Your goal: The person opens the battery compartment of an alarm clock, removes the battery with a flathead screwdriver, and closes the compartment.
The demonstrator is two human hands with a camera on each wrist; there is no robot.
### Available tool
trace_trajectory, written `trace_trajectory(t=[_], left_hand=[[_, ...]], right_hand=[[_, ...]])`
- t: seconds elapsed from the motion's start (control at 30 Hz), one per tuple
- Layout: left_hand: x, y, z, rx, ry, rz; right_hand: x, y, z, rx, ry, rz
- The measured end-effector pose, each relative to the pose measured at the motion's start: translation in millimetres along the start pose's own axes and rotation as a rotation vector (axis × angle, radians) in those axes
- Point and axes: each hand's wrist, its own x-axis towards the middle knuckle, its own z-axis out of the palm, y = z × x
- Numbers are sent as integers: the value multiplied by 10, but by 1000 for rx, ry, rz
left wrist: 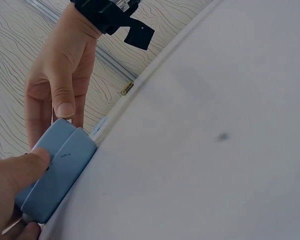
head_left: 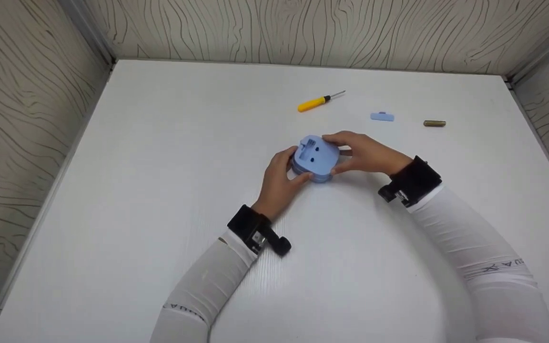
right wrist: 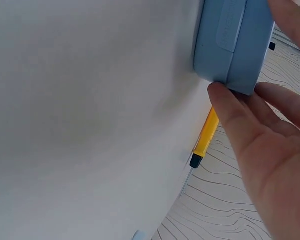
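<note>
A rounded light-blue plastic case (head_left: 324, 165) sits on the white table, its flat side with an uncovered battery compartment (head_left: 307, 150) and two dark spots facing up. My left hand (head_left: 277, 183) grips it from the left, thumb along the near edge. On the other side my right hand (head_left: 369, 153) holds it between the thumb, low at the near right, and the fingers at the far edge. A seam runs around the side of the case (left wrist: 60, 170) in the left wrist view. Raised lettering shows on the side of the case (right wrist: 217, 45) in the right wrist view.
Beyond the case lies a yellow-handled screwdriver (head_left: 313, 104), tip pointing right. A small light-blue battery cover (head_left: 382, 116) is farther right, then a brass-coloured battery (head_left: 434, 123). Wood-patterned panels (head_left: 303, 31) enclose the table (head_left: 160, 166) at the back and sides.
</note>
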Motion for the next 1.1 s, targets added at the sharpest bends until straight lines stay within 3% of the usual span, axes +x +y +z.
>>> trace_trajectory(t=[0.37,0.63,0.9,1.1], left_hand=[[-1,24,-7,-3,16,-5],[0,14,-15,94,36,13],[14,6,-18,95,7,12],[-1,0,-23,67,-23,8]], right_hand=[[-18,-98,89,-71,88,97],[-7,-180,213,-62,172,206],[-8,-281,313,-53,228,297],[-23,-353,402,-54,257,303]])
